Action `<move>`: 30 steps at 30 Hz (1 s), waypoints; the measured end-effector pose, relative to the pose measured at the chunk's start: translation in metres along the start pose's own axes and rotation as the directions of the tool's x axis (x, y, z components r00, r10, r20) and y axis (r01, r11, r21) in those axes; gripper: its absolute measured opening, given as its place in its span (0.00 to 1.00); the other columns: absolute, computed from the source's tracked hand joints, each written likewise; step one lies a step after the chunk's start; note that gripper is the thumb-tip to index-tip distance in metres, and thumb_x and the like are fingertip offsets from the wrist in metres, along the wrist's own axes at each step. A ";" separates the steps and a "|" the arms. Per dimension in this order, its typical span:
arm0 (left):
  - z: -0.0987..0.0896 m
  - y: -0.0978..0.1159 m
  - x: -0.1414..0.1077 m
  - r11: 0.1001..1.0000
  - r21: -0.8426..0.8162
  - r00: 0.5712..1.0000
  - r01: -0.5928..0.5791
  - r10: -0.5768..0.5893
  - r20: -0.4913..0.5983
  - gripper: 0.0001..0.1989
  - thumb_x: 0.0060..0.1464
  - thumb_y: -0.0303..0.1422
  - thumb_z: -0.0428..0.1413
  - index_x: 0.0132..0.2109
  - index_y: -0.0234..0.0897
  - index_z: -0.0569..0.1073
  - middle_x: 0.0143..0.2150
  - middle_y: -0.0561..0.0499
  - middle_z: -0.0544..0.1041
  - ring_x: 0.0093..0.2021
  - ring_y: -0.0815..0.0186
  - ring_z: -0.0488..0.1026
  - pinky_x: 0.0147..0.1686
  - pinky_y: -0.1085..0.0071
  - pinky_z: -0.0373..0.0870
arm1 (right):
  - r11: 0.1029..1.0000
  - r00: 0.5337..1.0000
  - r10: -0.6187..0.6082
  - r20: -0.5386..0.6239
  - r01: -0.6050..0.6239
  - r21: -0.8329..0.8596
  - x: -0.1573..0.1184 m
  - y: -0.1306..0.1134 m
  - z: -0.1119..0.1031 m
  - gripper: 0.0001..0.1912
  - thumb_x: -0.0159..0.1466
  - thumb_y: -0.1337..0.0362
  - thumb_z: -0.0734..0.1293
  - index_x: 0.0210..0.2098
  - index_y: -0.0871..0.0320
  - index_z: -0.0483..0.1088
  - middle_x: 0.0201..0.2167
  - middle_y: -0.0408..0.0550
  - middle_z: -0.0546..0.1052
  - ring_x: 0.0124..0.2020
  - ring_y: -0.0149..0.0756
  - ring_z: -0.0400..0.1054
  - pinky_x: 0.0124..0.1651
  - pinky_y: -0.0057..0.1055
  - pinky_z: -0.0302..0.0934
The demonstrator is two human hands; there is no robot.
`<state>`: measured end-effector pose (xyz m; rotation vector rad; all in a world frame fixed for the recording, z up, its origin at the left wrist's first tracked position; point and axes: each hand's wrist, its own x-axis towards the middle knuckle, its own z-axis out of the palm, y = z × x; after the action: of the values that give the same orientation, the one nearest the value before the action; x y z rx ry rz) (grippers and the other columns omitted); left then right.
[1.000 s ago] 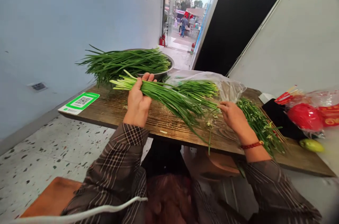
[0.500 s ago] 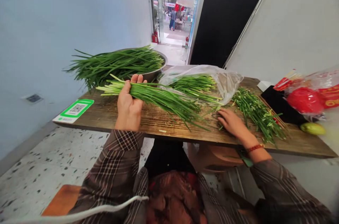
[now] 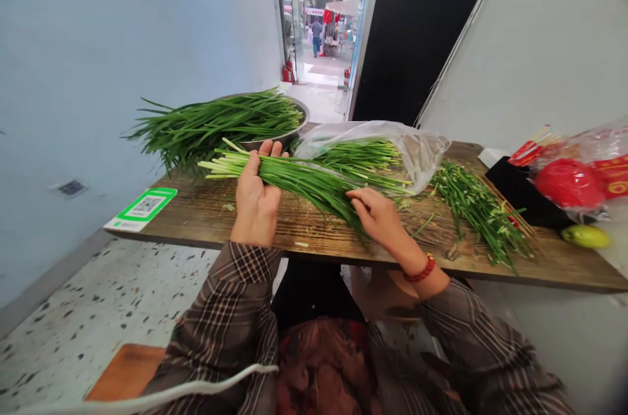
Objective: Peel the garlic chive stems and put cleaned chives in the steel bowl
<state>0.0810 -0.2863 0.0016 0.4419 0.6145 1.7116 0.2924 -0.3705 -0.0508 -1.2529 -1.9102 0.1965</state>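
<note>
"What is nearest?"

"Two hands above a wooden table (image 3: 196,212). The left hand (image 3: 258,202) is palm up, thumb and fingers wrapped around a bunch of chives (image 3: 307,180) held over the wood. The right hand (image 3: 380,215) touches the leafy end, thumb and forefinger near each other; I cannot tell whether they pinch."

"How far along is the work?"

"Partway, I would judge: this bunch is in hand, not yet put down."

"How does it look?"

"Pale stalks at the left, one poking up; long green leaves drooping to the right."

"And farther off?"

"To the right, a loose heap of greens (image 3: 478,212), perhaps set aside. Behind the bunch, more chives (image 3: 366,156) lie in or under a clear plastic bag (image 3: 426,153). Beyond, a metal bowl (image 3: 305,115) is piled high with chives. Which are finished and which are left, I cannot tell. Farthest, a doorway (image 3: 321,74) shows a street."
</note>
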 end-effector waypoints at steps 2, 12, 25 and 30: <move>0.001 0.000 -0.003 1.000 -0.001 1.000 0.000 0.000 0.001 0.14 0.66 0.31 0.44 0.40 0.36 0.75 0.51 0.44 0.79 0.57 0.64 0.73 0.54 0.66 0.73 | 0.998 0.998 0.056 -0.024 -0.056 0.010 0.007 0.008 0.004 0.13 0.68 0.65 0.59 0.45 0.56 0.74 0.44 0.51 0.79 0.45 0.39 0.73 0.50 0.39 0.66; 0.000 -0.004 -0.004 1.000 0.000 1.000 -0.001 0.001 0.018 0.14 0.65 0.31 0.46 0.41 0.36 0.76 0.49 0.43 0.79 0.56 0.64 0.74 0.57 0.65 0.72 | 0.972 0.977 0.207 -0.053 -0.199 0.124 0.031 -0.003 0.024 0.11 0.62 0.56 0.66 0.34 0.57 0.73 0.30 0.45 0.75 0.29 0.32 0.66 0.36 0.32 0.61; -0.010 -0.003 0.001 1.000 -0.013 1.000 -0.021 0.021 -0.020 0.15 0.66 0.31 0.44 0.42 0.36 0.76 0.47 0.44 0.80 0.57 0.64 0.73 0.56 0.64 0.73 | 0.757 0.904 0.412 -0.115 -0.269 0.595 0.017 0.024 -0.002 0.12 0.63 0.53 0.63 0.34 0.56 0.64 0.33 0.45 0.76 0.30 0.30 0.68 0.30 0.26 0.60; 0.002 -0.003 -0.001 0.999 -0.045 1.000 -0.004 0.004 -0.014 0.15 0.66 0.31 0.44 0.39 0.34 0.75 0.47 0.44 0.80 0.57 0.63 0.73 0.57 0.63 0.72 | 0.964 0.981 0.112 0.156 -0.145 0.221 0.003 0.007 -0.012 0.15 0.68 0.57 0.60 0.30 0.56 0.73 0.30 0.46 0.78 0.33 0.34 0.71 0.39 0.31 0.63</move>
<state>0.0850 -0.2861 0.0014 0.3998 0.5850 1.7302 0.3054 -0.3679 -0.0446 -1.2308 -1.8627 0.5750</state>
